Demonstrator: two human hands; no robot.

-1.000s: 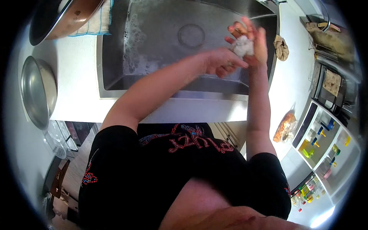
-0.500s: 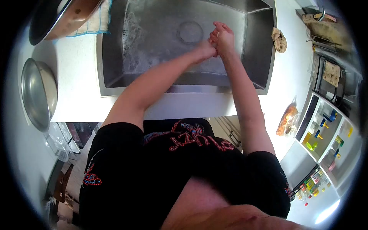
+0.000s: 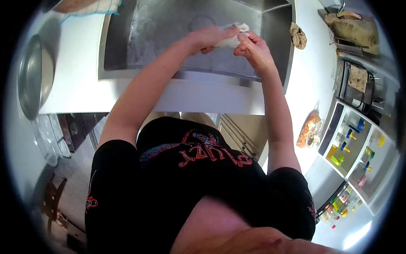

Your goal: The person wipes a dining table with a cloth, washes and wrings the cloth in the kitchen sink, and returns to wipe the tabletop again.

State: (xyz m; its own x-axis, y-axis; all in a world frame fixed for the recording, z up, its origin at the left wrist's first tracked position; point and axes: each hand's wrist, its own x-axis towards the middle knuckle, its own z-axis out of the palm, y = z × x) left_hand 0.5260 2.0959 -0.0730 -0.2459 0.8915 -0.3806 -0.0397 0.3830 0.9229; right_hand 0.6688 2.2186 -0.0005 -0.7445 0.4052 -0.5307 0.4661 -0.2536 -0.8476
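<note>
Over the steel sink, a wet-looking whitish cloth is stretched between my two hands. My left hand grips its left part, fingers blurred a little by motion. At its right end, my right hand pinches the cloth between thumb and fingers. Below the hands, soapy water with a line of foam lies in the basin. The round drain shows faintly behind the cloth.
A crumpled beige cloth hangs on the sink's right rim. Left on the counter stand a steel bowl and a blue-edged towel. A plastic bag with orange contents lies right, near a shelf of bottles.
My hands were together over the right side of the sink, no cloth visible. Now they are apart with a whitish cloth between them. The view has shifted, and the copper-coloured pot is mostly out of frame.
</note>
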